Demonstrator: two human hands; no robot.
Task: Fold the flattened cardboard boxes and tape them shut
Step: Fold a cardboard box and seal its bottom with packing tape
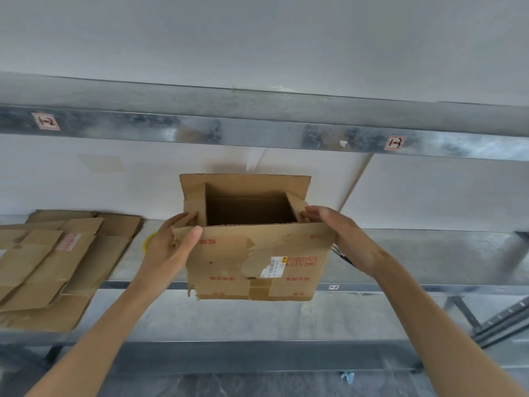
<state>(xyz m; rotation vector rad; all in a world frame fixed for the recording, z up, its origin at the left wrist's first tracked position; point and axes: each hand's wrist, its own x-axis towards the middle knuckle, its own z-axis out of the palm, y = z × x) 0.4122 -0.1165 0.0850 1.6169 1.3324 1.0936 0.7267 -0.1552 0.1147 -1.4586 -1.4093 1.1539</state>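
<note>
Now your left hand (171,245) and right hand (343,236) hold the opened cardboard box (257,262), fingers (183,219) clamped on its side flaps; flattened boxes (51,267) lie left of it.

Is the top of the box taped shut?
No, the box is open on top, flaps unfolded and dark inside showing, with the left hand and right hand gripping its sides.
</note>
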